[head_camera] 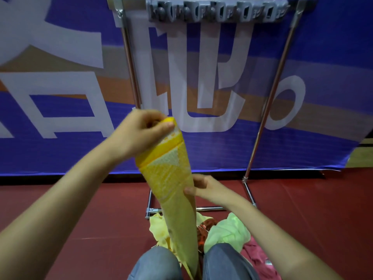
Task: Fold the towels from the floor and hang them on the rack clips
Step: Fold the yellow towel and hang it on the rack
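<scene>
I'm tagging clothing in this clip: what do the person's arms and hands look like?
The left hand and right hand are bare: no gloves or rings. The left arm and right arm are bare to the frame edge: no sleeves, watch or bracelet.

Blue banner (pixel 60 154) covers back wall: large white characters, orange-tan band (pixel 60 63) running across. Black strip (pixel 60 179) under banner foot. Dark red floor mat (pixel 90 219) below. Wooden floor patch (pixel 362 154) at right edge.
</scene>
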